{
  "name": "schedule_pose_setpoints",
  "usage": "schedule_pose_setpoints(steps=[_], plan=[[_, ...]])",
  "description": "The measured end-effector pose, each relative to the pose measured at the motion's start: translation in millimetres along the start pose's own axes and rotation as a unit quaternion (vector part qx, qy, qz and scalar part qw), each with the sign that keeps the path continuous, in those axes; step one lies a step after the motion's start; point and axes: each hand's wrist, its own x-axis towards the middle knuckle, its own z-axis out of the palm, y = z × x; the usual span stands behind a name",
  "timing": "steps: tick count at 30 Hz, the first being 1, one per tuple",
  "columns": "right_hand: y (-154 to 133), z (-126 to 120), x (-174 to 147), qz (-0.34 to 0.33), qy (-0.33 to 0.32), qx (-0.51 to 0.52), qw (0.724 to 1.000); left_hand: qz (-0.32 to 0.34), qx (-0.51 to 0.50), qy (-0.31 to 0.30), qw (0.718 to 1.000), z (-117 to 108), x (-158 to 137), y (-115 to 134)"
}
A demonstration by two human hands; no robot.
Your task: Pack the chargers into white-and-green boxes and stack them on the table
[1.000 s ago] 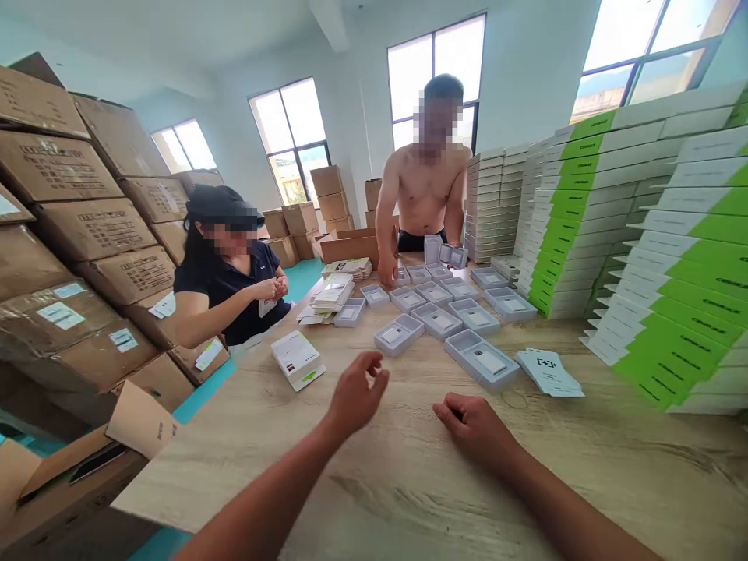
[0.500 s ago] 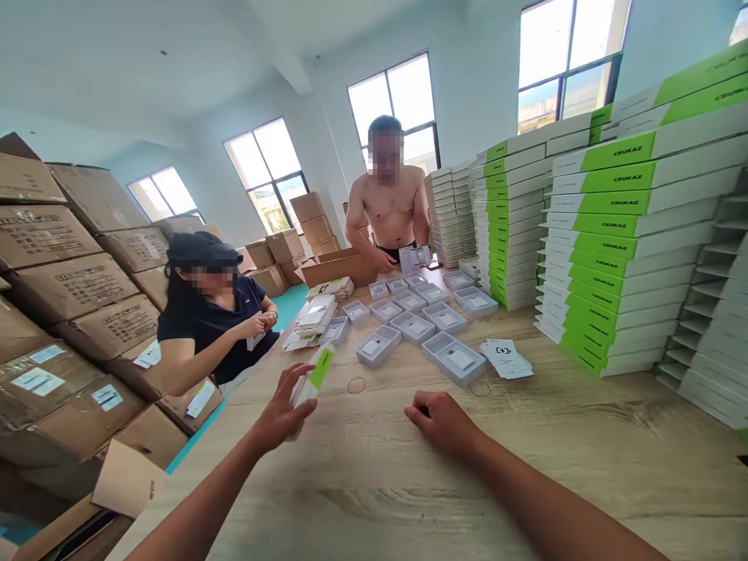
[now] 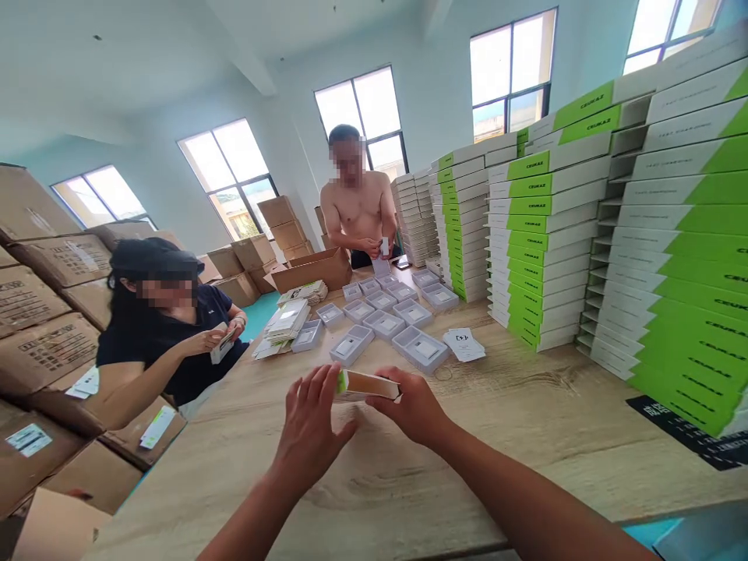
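Observation:
A small white and green carton (image 3: 374, 385) is held over the table just in front of me, its open end showing a brown inside. My right hand (image 3: 414, 401) grips its right end, thumb on the near edge and fingers partly hidden behind. At the carton's left end is my left hand (image 3: 309, 425), fingers stretched out against it and thumb held apart. Beyond my hands, several translucent plastic trays (image 3: 351, 343) stand on the table, with small white items in some. A fan of white printed cards (image 3: 464, 344) lies to their right.
Tall stacks of white and green boxes (image 3: 541, 249) line the table's right side. Flat cartons (image 3: 286, 323) are piled at the far left, near a brown cardboard box (image 3: 312, 269). Two co-workers handle small items, one seated left (image 3: 169, 335), one across (image 3: 359, 210).
The carton has moved rightward from my left hand's grasp to between both hands, its open end now towards me. My right hand has left the table and taken hold of it. The view has turned right.

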Motion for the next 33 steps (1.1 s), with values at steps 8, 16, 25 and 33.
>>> schedule_pose_setpoints(steps=[8, 16, 25, 33], plan=[[-7, 8, -12, -0.049, -0.012, -0.093, 0.994, -0.117, -0.035, 0.114, 0.986, 60, -12, 6], [-5, -4, -4, -0.119, -0.081, -0.08, 0.986, -0.04, -0.152, 0.101, 0.982, 56, -15, -16], [0, -14, -5, -0.056, -0.058, -0.17, 0.982, -0.152, -0.185, 0.043, 0.97, 57, -8, -21], [22, -158, 66, 0.149, -0.066, -0.415, 0.895, -0.263, -0.336, 0.062, 0.902, 58, -4, -24]])
